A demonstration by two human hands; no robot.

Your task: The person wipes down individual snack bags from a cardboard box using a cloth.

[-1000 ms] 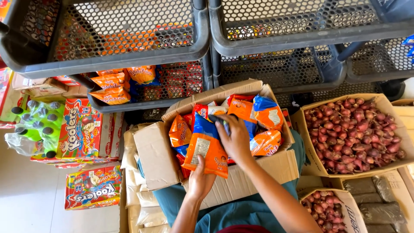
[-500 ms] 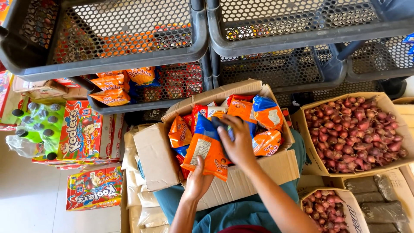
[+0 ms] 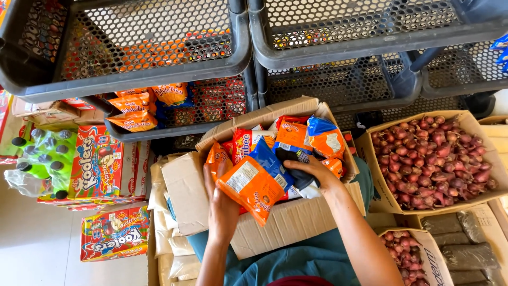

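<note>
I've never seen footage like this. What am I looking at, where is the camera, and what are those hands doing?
There is no machine here: a camera worn on a person's head looks down at their own two bare hands. An open cardboard box of snack packets rests on their lap. The left hand holds an orange packet; the right hand grips a blue and dark packet in the box. Black mesh crates stand in front, a box of red onions to the right, and green bottles to the left.

orange snack packets (image 3: 253, 186) in cardboard box (image 3: 288, 225)
</note>
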